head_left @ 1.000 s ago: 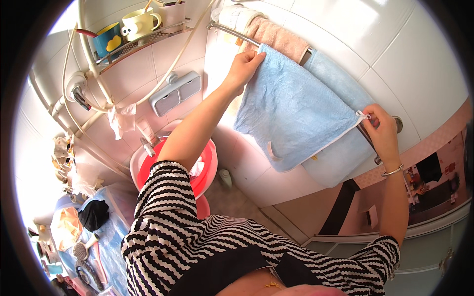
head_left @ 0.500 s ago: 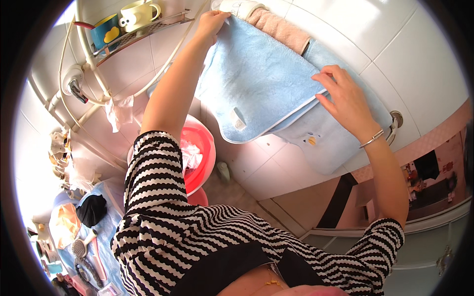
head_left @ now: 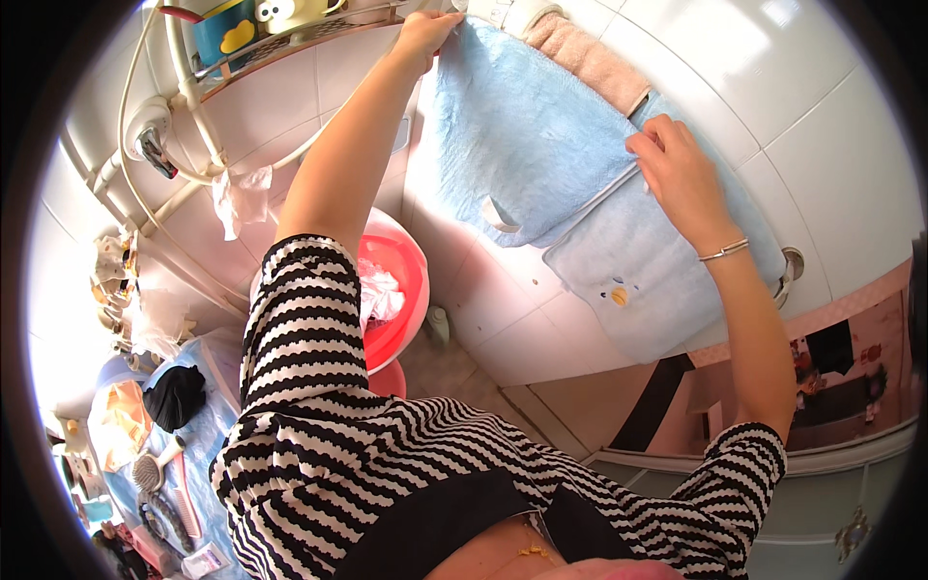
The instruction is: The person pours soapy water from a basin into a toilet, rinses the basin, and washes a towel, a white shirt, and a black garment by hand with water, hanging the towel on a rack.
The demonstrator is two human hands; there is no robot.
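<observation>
the fingers of the left hand point(head_left: 425, 41) clamped a light-blue, round-cornered plush towel point(head_left: 532, 121); the right hand's point(head_left: 684, 182) pinched its right edge.

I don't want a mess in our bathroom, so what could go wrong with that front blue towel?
The front blue towel might slip if the left hand lost its corner, because its lower part hangs loose. A hard tug might shift the tan towel right beside it. The left hand also looks near the end of the shelf, so a bump might rattle the yellow cup.
</observation>
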